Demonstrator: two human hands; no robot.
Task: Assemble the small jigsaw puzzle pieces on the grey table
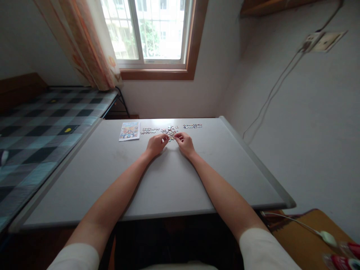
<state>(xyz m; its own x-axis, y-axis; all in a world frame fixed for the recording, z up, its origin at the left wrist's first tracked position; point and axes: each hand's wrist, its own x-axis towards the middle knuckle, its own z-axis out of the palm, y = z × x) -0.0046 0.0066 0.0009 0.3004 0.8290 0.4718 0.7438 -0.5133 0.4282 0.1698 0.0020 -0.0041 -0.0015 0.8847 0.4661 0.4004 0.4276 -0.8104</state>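
Observation:
A loose heap of small jigsaw pieces lies at the far middle of the grey table. My left hand and my right hand rest side by side just in front of the heap, fingers curled, fingertips pinched near each other over a few pieces. Whether either hand grips a piece is too small to tell. A joined row of pieces lies left of the heap, and another short row lies to its right. A printed picture card sits further left.
A bed with a checked blanket runs along the table's left side. Walls close the far and right sides, with a window and curtain. A wooden surface with a white cable is at the lower right.

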